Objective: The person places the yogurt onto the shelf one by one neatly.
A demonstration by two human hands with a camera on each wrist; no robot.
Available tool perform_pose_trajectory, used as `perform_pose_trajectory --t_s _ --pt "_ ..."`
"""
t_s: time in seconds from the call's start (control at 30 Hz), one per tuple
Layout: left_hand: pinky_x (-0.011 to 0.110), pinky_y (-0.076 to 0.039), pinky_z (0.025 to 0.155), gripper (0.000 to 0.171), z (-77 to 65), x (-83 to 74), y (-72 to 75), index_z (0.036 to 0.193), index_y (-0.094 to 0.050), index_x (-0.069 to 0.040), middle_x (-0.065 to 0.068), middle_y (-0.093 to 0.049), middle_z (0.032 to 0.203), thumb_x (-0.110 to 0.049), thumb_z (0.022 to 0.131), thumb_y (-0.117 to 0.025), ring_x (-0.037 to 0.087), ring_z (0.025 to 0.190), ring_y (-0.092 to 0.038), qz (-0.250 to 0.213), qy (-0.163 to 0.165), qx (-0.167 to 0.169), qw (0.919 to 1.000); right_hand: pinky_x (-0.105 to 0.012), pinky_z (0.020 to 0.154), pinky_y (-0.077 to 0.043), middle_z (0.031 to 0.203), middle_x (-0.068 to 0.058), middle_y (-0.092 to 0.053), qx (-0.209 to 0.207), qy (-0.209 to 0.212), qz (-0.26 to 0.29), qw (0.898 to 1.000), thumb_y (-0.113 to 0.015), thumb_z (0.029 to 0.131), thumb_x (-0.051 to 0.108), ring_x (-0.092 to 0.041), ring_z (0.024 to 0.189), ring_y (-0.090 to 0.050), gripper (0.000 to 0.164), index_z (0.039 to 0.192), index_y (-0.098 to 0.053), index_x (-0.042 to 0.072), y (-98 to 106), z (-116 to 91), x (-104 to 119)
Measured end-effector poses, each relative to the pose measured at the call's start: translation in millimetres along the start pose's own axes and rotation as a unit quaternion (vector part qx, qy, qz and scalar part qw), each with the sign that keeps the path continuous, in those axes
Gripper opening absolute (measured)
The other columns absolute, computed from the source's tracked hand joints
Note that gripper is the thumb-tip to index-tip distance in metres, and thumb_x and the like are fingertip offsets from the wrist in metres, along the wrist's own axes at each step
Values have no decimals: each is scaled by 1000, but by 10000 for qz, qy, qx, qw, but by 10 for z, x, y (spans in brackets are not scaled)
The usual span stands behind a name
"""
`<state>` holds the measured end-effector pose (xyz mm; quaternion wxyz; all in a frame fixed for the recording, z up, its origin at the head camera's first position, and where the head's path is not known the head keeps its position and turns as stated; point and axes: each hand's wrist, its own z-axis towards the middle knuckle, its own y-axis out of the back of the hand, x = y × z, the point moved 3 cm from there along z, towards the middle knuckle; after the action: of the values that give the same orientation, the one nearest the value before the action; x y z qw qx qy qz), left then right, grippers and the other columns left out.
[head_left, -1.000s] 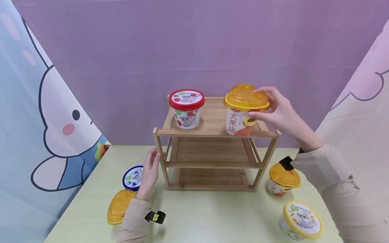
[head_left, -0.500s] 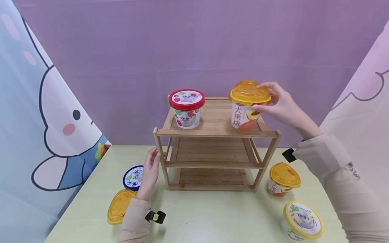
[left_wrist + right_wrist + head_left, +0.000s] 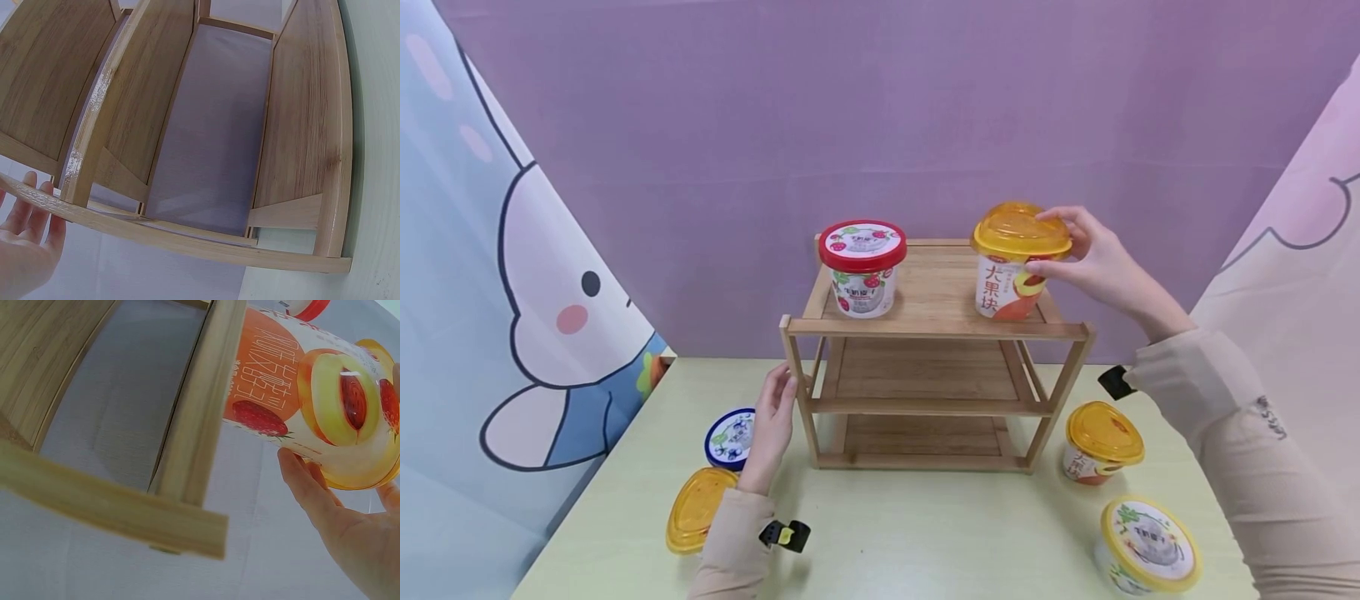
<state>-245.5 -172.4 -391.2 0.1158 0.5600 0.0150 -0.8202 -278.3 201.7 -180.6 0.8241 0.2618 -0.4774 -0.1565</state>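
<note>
My right hand [image 3: 1090, 254] holds a peach fruit cup [image 3: 1000, 283] by its right side, with fingers at the domed orange lid and thumb lower down. The cup stands upright at the right of the top tier of a wooden three-tier shelf rack [image 3: 925, 408]; whether it bears fully on the board is unclear. In the right wrist view the cup [image 3: 300, 394] shows printed peaches beyond the rail. My left hand [image 3: 775, 417] grips the rack's left front post, its fingers [image 3: 36, 222] around the post in the left wrist view. A red-lidded strawberry pudding tub [image 3: 863, 271] stands on the top tier's left.
Right of the rack stand another orange-lidded fruit cup [image 3: 1101, 442] and a yellow-lidded tub [image 3: 1146, 546]. To the left are a blue-lidded tub [image 3: 730, 437] and an orange-lidded cup [image 3: 700, 508], partly behind my left arm. A purple curtain [image 3: 880, 108] hangs behind.
My right hand has moved the peach cup slightly right and back on the top tier, away from the front rail. My left hand has stayed at the post.
</note>
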Motion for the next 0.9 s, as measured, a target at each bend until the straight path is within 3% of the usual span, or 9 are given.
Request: perform_pose_trajectory --t_s 0.37,0.77,0.9 --pt "41 -30 99 35 -7 -7 4 126 -38 1 22 -45 121 -17 96 -37 29 116 -40 -23 33 -2 10000 -13 70 -45 118 -18 -48 14 -96 -7 10000 -65 80 15 -3 81 -57 54 124 -35 12 -3 -3 -18" --pt "40 -28 100 35 -6 -11 3 127 -37 0 22 -44 123 -16 96 -37 29 118 -38 -115 138 23 9998 -13 73 -44 124 -18 -45 63 -142 -12 9999 -65 81 17 -4 92 -54 58 129 -34 14 -1 -13 -28" --pt "34 -31 99 35 -2 -9 1 127 -38 0 21 -46 121 -15 96 -37 24 116 -41 -92 167 -24 9998 -11 75 -43 128 -16 -43 80 -100 -75 9999 -65 80 17 -7 96 -53 64 135 -31 17 2 -22 -22"
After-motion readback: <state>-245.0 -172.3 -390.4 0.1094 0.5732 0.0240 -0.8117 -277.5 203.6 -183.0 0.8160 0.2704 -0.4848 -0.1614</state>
